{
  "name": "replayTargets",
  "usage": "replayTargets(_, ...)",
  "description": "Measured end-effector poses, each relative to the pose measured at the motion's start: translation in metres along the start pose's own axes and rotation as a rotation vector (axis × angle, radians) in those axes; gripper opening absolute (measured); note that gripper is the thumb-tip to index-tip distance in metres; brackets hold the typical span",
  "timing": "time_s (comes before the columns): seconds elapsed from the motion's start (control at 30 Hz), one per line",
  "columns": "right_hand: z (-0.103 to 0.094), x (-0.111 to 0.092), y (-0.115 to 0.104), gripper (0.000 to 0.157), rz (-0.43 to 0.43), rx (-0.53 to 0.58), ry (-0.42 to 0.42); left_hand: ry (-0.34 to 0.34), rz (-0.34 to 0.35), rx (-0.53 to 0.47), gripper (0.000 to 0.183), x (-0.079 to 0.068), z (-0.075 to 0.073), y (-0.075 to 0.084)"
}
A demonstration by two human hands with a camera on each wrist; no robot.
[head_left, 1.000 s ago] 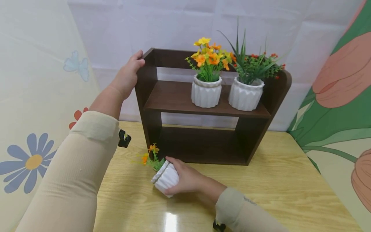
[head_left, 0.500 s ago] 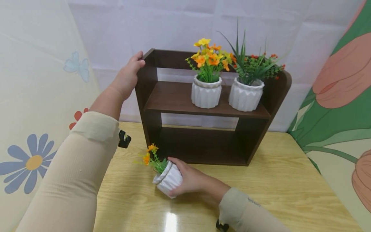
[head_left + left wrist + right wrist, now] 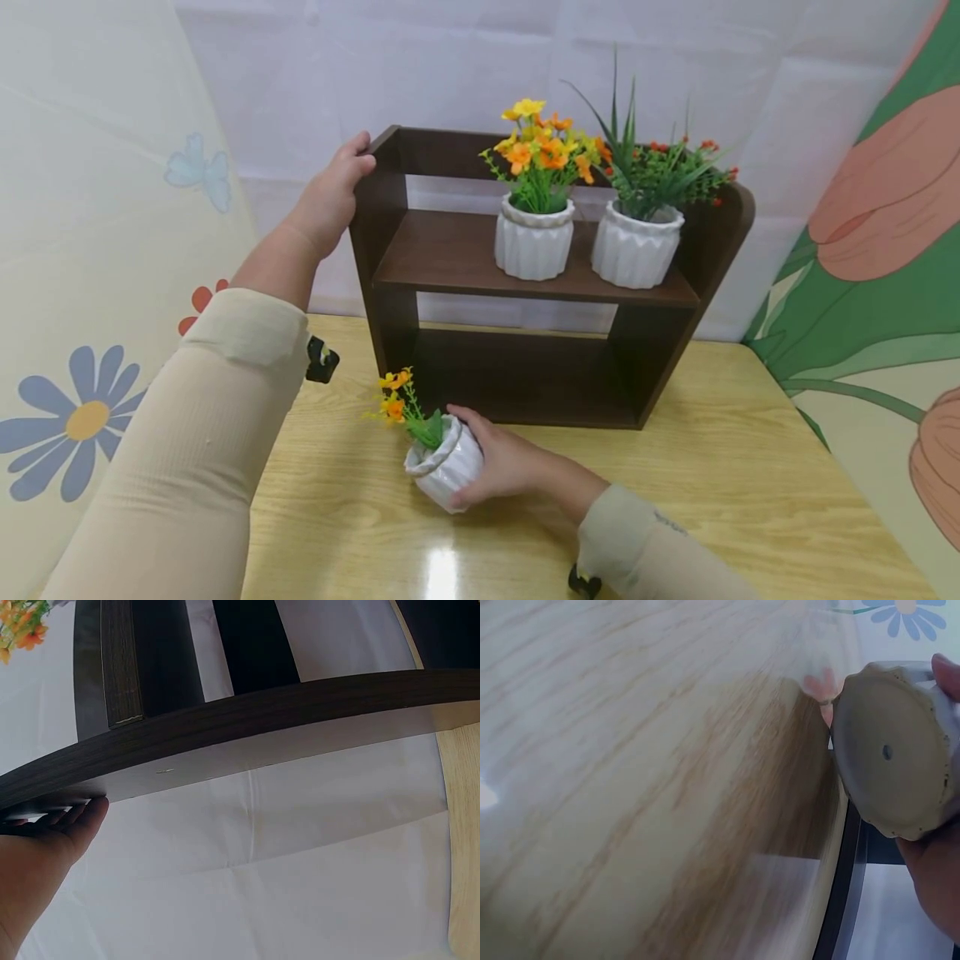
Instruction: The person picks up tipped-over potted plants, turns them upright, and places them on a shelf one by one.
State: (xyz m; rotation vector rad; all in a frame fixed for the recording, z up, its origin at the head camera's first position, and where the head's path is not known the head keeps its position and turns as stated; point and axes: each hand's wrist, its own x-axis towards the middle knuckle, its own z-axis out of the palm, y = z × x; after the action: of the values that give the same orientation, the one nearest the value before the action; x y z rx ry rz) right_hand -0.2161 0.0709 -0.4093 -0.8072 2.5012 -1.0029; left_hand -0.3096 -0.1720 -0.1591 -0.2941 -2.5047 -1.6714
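Over the wooden table (image 3: 712, 483), my right hand (image 3: 506, 462) grips a white fluted flowerpot (image 3: 456, 468) with orange and yellow artificial flowers (image 3: 397, 404). The pot is tipped to the left, and its underside with a small central hole faces the right wrist view. My left hand (image 3: 330, 204) holds the upper left side panel of a dark brown two-tier shelf (image 3: 450, 250). In the left wrist view its fingers (image 3: 82, 825) lie at the panel's edge. Two similar white pots stand on the upper tier, one with yellow-orange flowers (image 3: 536, 242), one with grassy leaves and red blooms (image 3: 637, 246).
A white cloth (image 3: 465, 50) hangs behind the shelf. Printed flower panels flank the table, with a blue flower (image 3: 86, 417) at left and a large pink tulip (image 3: 885, 192) at right. The shelf's lower tier (image 3: 525, 375) sits near the held pot.
My right hand has moved slightly right with the flowerpot, which has turned somewhat more upright. The left hand and the two pots on the shelf stay in place.
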Motion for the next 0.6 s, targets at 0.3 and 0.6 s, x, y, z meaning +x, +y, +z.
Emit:
replayTargets(0.3, -0.005, -0.005, 0.006, 0.12, 0.004, 0.044, -0.006, 0.004, -0.006, -0.004, 0.057, -0.001, 0.0, 0.001)
replayTargets(0.6, -0.008, -0.008, 0.015, 0.12, -0.02, 0.073, -0.014, 0.006, -0.009, 0.009, 0.057, -0.002, 0.001, 0.001)
